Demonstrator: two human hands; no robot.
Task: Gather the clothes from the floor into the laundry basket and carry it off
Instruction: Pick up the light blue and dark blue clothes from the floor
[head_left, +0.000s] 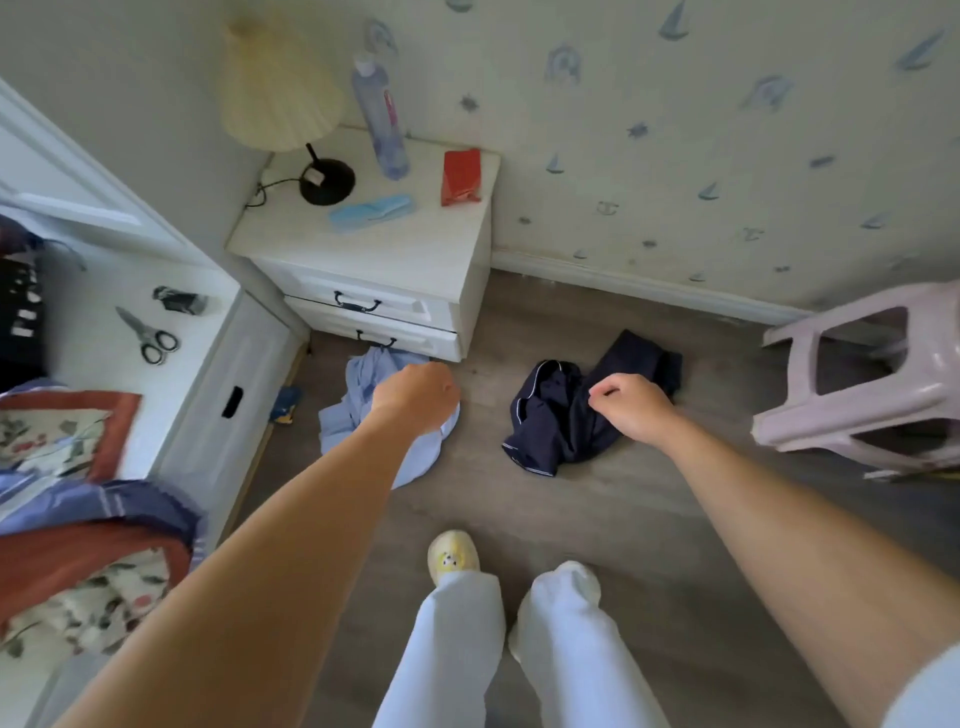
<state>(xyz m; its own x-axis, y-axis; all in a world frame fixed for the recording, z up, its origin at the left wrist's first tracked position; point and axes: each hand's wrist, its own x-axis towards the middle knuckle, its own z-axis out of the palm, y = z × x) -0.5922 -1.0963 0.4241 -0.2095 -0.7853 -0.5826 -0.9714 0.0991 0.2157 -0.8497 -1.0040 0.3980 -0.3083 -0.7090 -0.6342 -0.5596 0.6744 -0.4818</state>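
I have both hands loosely curled and empty, my left hand (415, 397) over the pale blue garment (363, 415) by the nightstand (363, 249), my right hand (631, 408) nearer over the navy garment (561, 415) on the floor (597, 519), no laundry basket in view.

Bare floor (597, 519) ahead; nightstand (374, 260) left, stool (857, 374) right.

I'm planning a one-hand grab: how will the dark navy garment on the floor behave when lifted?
The navy garment lies crumpled in soft folds, so it is probably floppy and will unfurl and dangle. It looks thin, so likely light. Gathering several folds should help.
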